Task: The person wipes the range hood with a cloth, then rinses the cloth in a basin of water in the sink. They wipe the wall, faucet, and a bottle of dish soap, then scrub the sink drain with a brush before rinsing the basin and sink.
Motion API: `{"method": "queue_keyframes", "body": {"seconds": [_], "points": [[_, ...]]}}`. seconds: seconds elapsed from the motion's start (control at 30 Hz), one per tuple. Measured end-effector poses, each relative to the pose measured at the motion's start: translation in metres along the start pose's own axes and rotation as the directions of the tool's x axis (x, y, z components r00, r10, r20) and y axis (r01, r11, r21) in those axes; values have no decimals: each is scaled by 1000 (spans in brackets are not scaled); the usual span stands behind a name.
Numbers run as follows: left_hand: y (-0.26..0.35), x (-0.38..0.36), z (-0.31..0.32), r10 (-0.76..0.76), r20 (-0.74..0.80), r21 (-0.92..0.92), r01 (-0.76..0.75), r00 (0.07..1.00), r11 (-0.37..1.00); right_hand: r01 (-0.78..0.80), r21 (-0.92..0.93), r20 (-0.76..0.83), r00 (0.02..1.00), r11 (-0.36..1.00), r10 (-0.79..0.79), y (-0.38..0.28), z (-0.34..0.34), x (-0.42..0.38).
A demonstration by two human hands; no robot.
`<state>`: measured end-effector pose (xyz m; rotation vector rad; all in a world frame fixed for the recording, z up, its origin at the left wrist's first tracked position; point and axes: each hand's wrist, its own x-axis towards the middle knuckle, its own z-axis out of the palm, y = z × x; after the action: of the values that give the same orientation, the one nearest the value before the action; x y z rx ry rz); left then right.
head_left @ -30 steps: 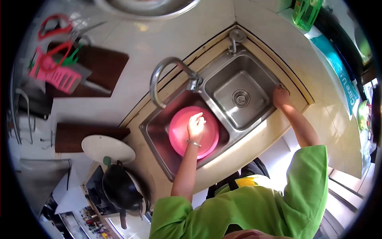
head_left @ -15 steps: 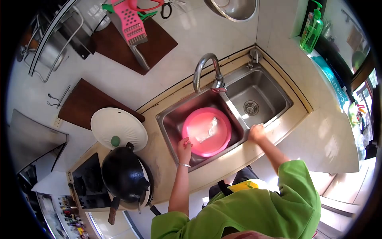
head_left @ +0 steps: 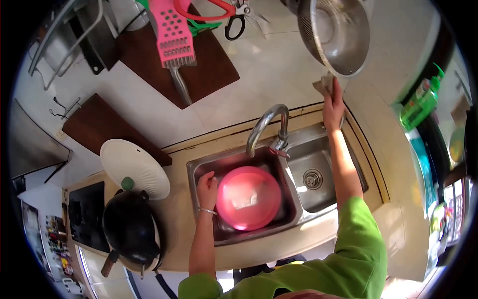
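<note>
Within the left sink bowl (head_left: 199, 172) stands a pink basin (head_left: 273, 214) of water with a whitish, crumpled item (head_left: 245, 199) in it. My left hand (head_left: 205, 191) is at the basin's left side, fingers curled against the rim. Up by the wall, my right hand (head_left: 333, 107) pinches a small, crumpled greyish-brown cloth (head_left: 323, 85). That cloth overlaps the lower edge of a metal colander (head_left: 343, 37) on the wall. Between my arms, the curved faucet (head_left: 269, 119) rises behind the sink.
The smaller right sink bowl (head_left: 311, 159) has a round drain. Left of the sink are a black wok (head_left: 129, 226), a white lid (head_left: 134, 167) and a dark stove (head_left: 88, 214). Brown boards (head_left: 112, 127), a pink grater (head_left: 172, 30) and scissors (head_left: 211, 10) hang on the wall.
My right hand has moved from the sink's front edge up to the colander, with the cloth now showing in it. My left hand has shifted further back along the basin's rim. The view has tilted up.
</note>
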<state>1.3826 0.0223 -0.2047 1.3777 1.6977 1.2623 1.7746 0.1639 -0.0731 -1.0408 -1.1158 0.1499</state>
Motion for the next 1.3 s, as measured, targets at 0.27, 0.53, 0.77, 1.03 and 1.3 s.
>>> {"method": "queue_keyframes", "body": {"seconds": [0.27,0.53,0.77,1.03,1.3], "points": [[-28,-5,22,-105,-64,3,105,992,994,330,-157,-192,914,931,-356,39,113,45],[-35,-3,32,-159,-179,-76,147,971,986,885,-132,323,464,447,-825,56,107,35],[-40,-11,22,-78,-197,73,94,977,993,721,-231,-10,669,653,-743,-10,131,86],[-28,-6,36,-243,-225,-148,213,944,966,935,-143,296,352,324,-888,18,113,84],[-29,10,45,-136,-302,-108,108,944,988,964,-168,258,243,204,-935,-36,169,80]]}}
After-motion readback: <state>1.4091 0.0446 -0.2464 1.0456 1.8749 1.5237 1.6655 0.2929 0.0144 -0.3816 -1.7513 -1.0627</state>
